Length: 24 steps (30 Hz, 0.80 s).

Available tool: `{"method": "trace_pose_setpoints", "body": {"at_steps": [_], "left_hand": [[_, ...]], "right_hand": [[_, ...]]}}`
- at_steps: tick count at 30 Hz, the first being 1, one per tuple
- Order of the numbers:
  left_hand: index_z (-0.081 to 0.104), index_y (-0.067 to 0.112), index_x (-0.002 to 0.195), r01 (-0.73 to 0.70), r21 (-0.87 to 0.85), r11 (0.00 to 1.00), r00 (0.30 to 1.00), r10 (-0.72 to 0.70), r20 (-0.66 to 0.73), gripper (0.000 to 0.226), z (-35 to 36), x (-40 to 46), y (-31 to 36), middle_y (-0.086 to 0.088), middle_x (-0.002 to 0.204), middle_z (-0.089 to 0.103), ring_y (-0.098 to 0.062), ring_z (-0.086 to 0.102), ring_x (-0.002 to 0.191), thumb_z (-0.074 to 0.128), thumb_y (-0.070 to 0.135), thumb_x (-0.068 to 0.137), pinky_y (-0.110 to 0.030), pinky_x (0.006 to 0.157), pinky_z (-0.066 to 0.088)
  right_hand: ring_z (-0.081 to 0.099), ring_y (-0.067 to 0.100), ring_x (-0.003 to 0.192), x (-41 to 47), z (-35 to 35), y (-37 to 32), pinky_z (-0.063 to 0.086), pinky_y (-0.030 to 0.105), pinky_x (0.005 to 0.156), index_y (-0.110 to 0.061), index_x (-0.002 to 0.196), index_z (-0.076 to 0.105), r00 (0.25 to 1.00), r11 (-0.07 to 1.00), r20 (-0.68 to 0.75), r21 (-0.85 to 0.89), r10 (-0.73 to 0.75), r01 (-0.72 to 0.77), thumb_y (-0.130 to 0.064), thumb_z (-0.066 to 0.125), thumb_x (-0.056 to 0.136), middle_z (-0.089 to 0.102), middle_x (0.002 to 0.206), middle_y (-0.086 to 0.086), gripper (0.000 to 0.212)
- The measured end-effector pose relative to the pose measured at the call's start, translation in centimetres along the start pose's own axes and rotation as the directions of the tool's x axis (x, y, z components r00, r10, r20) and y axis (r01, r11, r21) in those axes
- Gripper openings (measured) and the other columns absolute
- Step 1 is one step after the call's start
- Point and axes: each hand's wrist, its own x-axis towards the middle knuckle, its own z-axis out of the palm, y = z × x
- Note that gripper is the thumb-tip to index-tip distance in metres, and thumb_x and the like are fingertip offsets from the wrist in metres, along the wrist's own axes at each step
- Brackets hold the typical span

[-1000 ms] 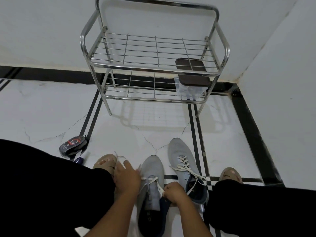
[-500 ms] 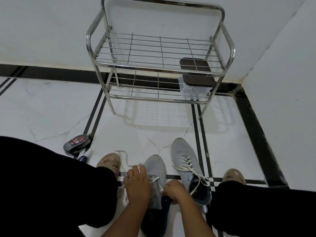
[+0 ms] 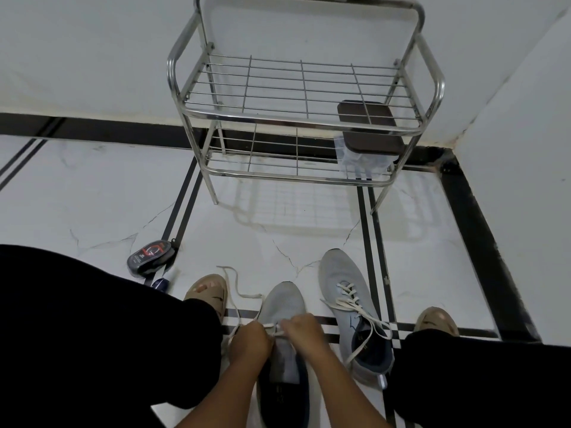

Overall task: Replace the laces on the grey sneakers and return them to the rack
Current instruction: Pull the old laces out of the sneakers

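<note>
Both hands meet low centre of frame over the near grey sneaker [image 3: 282,307]: left hand [image 3: 251,341] is curled shut on the white lace [image 3: 239,293], right hand [image 3: 301,330] pinches the same lace at the eyelets, fingertips of the two nearly touching. Loose end of the lace trails up and left across the floor, past a tan slipper [image 3: 205,293] on the person's foot. Sneaker lies toe away from the camera, tongue and dark lining toward the bottom edge. Second grey sneaker [image 3: 346,291] sits just right of it, already laced, lace ends slack over its side. Another tan slipper [image 3: 434,319] at lower right, by a black trouser leg. Dark shoe-polish sponge case [image 3: 151,254] at mid left on the white tile floor [image 3: 92,196]. Steel wire rack [image 3: 296,97], two tiers, stands upper centre against the wall; a clear container w/ brown lid [image 3: 370,134] on its lower tier, right side.
</note>
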Motion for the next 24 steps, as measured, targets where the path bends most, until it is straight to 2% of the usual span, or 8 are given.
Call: {"method": "trace_pose_setpoints", "body": {"at_steps": [3,8,12,14,16,19,22,24], "left_hand": [[0.071,0.017,0.104,-0.010,-0.095,0.995,0.999,0.013,0.030,0.027,-0.1,0.3,0.0,-0.006,0.108,0.070,-0.024,0.065,0.102,0.056,0.035,0.090,-0.028,0.081,0.049],[0.072,0.013,0.099,-0.089,-0.103,0.991,0.995,0.092,0.024,0.027,0.1,0.3,0.8,-0.006,0.104,0.072,-0.023,0.066,0.101,0.057,0.034,0.090,-0.028,0.083,0.049],[0.072,0.012,0.101,-0.099,-0.125,0.987,0.994,0.104,0.037,0.025,-0.1,0.3,0.5,-0.007,0.106,0.071,-0.022,0.065,0.102,0.058,0.030,0.090,-0.026,0.084,0.049],[0.069,0.013,0.106,-0.095,-0.136,0.986,0.995,0.099,0.023,0.025,-0.1,0.2,0.3,-0.007,0.111,0.069,-0.023,0.063,0.107,0.056,0.028,0.092,-0.027,0.087,0.048],[0.068,0.014,0.108,-0.084,-0.144,0.986,0.996,0.089,0.023,0.024,0.0,0.1,0.0,-0.007,0.113,0.068,-0.024,0.062,0.109,0.053,0.028,0.094,-0.029,0.090,0.049],[0.066,0.013,0.112,-0.071,-0.161,0.984,0.997,0.076,0.026,0.027,0.1,0.0,-0.2,-0.008,0.118,0.065,-0.025,0.060,0.112,0.051,0.027,0.095,-0.031,0.093,0.049],[0.066,0.012,0.114,-0.079,-0.177,0.981,0.996,0.086,0.031,0.028,0.1,0.1,-0.1,-0.008,0.121,0.064,-0.025,0.059,0.115,0.050,0.026,0.095,-0.030,0.094,0.047],[0.066,0.012,0.112,-0.088,-0.182,0.979,0.995,0.097,0.039,0.027,0.2,0.1,0.0,-0.008,0.119,0.066,-0.025,0.059,0.114,0.052,0.026,0.094,-0.028,0.091,0.046]], "right_hand": [[0.065,0.031,0.089,-0.5,-2.1,1.1,0.058,0.042,0.079,-0.006,0.092,0.063,0.909,0.752,-0.039,0.577,0.416,-0.319,-0.037,0.056,0.094,0.067,0.093,0.016,0.032],[0.050,0.025,0.112,0.1,-0.5,1.1,0.043,0.032,0.090,-0.022,0.108,0.065,0.977,0.980,-0.209,-0.200,-0.045,0.003,-0.033,0.050,0.091,0.050,0.119,0.001,0.025],[0.042,0.024,0.122,-0.5,2.1,-0.2,0.034,0.035,0.100,-0.023,0.109,0.069,0.989,0.981,-0.132,-0.190,-0.064,0.038,-0.024,0.056,0.089,0.047,0.132,-0.003,0.024],[0.050,0.024,0.115,-0.1,0.8,-0.5,0.042,0.031,0.096,-0.018,0.104,0.067,0.970,0.948,-0.104,0.257,0.218,-0.185,-0.017,0.053,0.090,0.054,0.128,0.000,0.020],[0.061,0.025,0.095,0.8,-2.6,-0.5,0.050,0.032,0.082,-0.009,0.106,0.061,0.842,0.389,0.087,0.859,0.532,-0.334,-0.014,0.047,0.094,0.060,0.115,0.012,0.019],[0.054,0.014,0.051,1.5,-6.2,0.8,0.046,0.030,0.068,-0.009,0.102,0.056,0.814,-0.394,0.203,0.919,0.545,0.035,-0.012,0.029,0.098,0.064,0.080,0.010,0.027],[0.049,0.013,0.048,2.1,-7.4,-0.4,0.046,0.033,0.064,-0.010,0.086,0.060,0.857,0.315,-0.052,0.940,0.512,-0.131,-0.016,0.048,0.094,0.063,0.074,0.005,0.016],[0.062,0.021,0.075,1.8,-5.1,-1.2,0.050,0.034,0.075,-0.012,0.089,0.067,0.956,0.884,-0.141,0.435,0.256,-0.173,-0.023,0.052,0.093,0.066,0.092,0.005,0.019]]}}
